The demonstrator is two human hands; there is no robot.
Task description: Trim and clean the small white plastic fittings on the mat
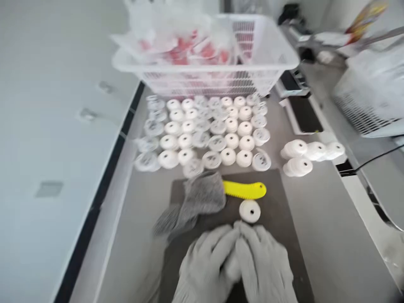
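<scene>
My left hand [208, 261] and my right hand [261, 261], both in pale grey gloves, are pressed together above a dark mat [284, 235]. Their fingers are bent and meet at the tips. Something whitish shows between the palms, but its shape is mostly covered. Just beyond the fingertips lies a white round disc [250, 211] with a small dark hole. Behind it is a yellow handle [244, 190], one end of which is under or beside a grey cloth [205, 193]. A striped grey piece of fabric [167, 219] lies at the cloth's left.
Rows of white round pieces [186, 141], some in clear wrapping, fill the table behind the mat. A white plastic basket [268, 67] with bagged red-and-white items stands at the back. Stacked white discs [298, 166] and a black-topped box [304, 113] sit right. A wall [50, 126] borders the left.
</scene>
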